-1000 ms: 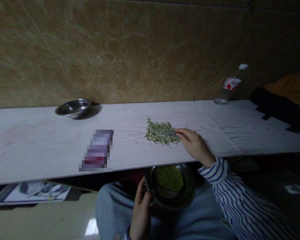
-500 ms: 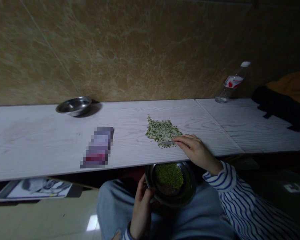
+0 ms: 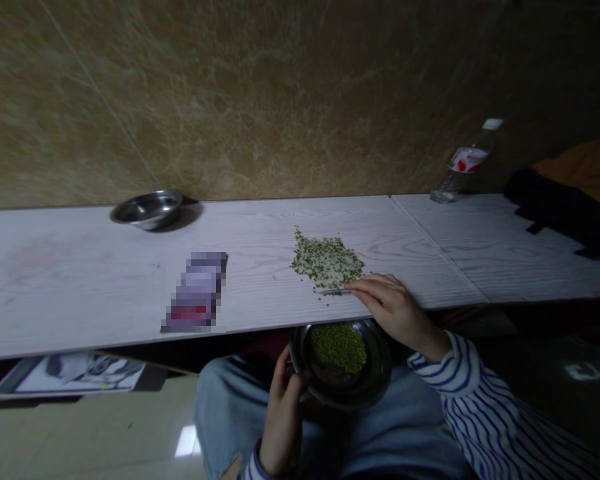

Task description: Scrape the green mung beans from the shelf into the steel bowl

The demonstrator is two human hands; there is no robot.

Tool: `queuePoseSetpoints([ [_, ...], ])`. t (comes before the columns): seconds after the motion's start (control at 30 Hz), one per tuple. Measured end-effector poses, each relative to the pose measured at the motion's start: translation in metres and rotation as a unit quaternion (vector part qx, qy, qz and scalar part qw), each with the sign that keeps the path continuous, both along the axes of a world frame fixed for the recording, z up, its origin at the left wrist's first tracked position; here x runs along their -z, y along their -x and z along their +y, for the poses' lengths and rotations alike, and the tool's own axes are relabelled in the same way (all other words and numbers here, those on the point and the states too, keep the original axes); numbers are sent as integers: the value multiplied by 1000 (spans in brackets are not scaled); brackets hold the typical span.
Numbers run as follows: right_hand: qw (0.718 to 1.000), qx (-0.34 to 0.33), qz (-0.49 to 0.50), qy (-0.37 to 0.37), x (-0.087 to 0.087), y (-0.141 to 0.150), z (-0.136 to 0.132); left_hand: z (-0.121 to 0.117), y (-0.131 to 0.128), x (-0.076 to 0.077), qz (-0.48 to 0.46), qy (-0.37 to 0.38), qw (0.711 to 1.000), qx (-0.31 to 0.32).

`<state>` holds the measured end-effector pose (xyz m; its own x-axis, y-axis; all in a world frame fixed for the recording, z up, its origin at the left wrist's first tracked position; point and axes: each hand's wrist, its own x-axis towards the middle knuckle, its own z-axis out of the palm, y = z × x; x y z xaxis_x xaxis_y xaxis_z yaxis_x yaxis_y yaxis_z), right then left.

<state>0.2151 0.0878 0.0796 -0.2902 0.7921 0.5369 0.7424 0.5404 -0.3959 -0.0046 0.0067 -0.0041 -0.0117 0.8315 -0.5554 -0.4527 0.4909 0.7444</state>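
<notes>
My left hand (image 3: 286, 407) grips the left rim of a metal bowl (image 3: 380, 377) below the table's front edge, over my lap. Small green beans (image 3: 339, 348), which look like mung beans, lie inside it. My right hand (image 3: 393, 307) pinches a thin, flat, silvery strip (image 3: 333, 291) whose exact kind I cannot make out. The strip is low over the tabletop, at the near edge of a patch of scattered green beans (image 3: 325, 260). A few loose beans lie just in front of the strip.
On the pale wood-grain table (image 3: 260, 220), a second metal bowl (image 3: 147, 212) sits tilted near the wall. A pixelated flat item (image 3: 195, 293) lies left of the beans. A plastic bottle (image 3: 467, 163) and dark and orange cloth (image 3: 575, 193) are at the right.
My right hand and the strip have moved slightly toward the table's front edge. A few beans now lie closer to that edge. My left hand still holds the bowl.
</notes>
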Motion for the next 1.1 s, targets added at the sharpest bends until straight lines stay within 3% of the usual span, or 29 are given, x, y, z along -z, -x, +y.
queuePoseSetpoints([
  [0.27, 998, 57, 13, -21, 1, -9, -6, 1, -1, -4, -11, 2, 1000, 1],
  [0.5, 999, 31, 0, -23, 6, -4, -17, -1, -1, -3, -10, -6, 1000, 2],
  [1.1, 997, 58, -19, -52, 9, -16, -25, -3, -2, 3, -26, -13, 1000, 2],
])
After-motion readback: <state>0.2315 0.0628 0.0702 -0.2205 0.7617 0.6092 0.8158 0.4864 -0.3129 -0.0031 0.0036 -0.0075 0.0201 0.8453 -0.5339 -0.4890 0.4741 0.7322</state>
